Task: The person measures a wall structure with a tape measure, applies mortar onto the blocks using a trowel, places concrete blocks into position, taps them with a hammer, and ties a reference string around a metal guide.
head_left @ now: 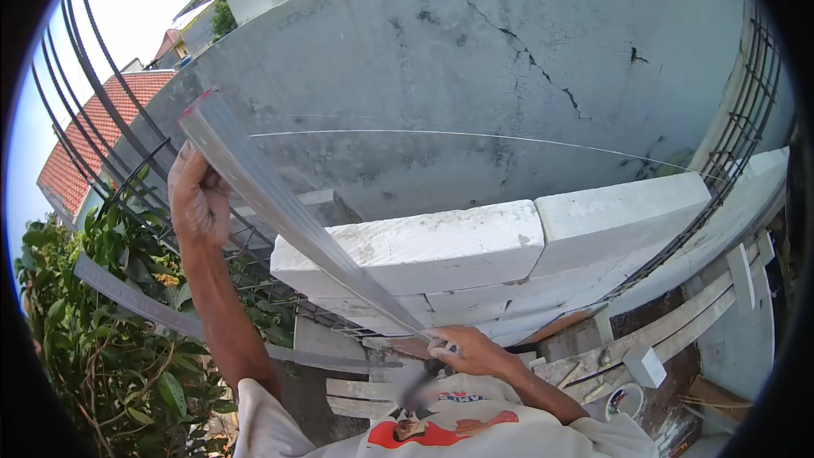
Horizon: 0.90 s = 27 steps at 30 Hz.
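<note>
A long grey metal straightedge (297, 216) slants across the white block wall (424, 246), its upper end capped in red. My left hand (199, 199) is closed on the straightedge near that upper end, fingers behind its edge. Lower down, my right hand (462, 349) pinches the straightedge close to its bottom end, in front of the blocks. A dark, blurred object (418, 386) shows just below my right hand; I cannot tell what it is or whether the hand holds it too.
A taut white string (475, 134) runs above the blocks. Behind stands a cracked grey wall (365, 59). Rebar (110, 85) rises at left and a rebar cage (738, 153) at right. Planks (678, 322), a white bucket (625, 401) and a small block (646, 366) lie lower right; plants (110, 331) fill the left.
</note>
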{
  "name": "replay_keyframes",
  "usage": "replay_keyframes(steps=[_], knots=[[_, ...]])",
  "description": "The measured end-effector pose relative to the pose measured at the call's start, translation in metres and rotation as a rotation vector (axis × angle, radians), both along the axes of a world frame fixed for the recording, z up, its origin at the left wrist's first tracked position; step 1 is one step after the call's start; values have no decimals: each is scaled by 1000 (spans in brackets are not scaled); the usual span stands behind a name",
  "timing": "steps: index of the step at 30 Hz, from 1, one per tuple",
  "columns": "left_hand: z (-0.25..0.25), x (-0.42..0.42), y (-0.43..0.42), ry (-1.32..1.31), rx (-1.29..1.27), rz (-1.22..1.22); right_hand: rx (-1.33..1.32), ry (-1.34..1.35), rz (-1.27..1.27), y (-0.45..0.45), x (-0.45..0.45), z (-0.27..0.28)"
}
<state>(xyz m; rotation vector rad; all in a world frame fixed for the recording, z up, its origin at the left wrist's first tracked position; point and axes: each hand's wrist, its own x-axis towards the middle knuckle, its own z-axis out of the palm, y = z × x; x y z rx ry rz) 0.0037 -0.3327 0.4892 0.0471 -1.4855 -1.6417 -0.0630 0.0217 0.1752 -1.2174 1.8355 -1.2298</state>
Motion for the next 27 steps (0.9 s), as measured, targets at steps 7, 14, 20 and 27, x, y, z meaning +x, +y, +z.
replay_keyframes(steps=[7, 14, 20, 27], knots=[[-36, 9, -51, -51, -93, 172, -352, -155, -552, 92, -69, 33], [-38, 2, -69, -162, -208, 213, -1455, -708, -553, 184, -176, 140], [-42, -12, -80, -215, -253, 405, -1714, -523, -602, 256, -200, 109], [1, 0, -30, -150, -550, 724, -1690, -180, -799, 262, -161, 206]])
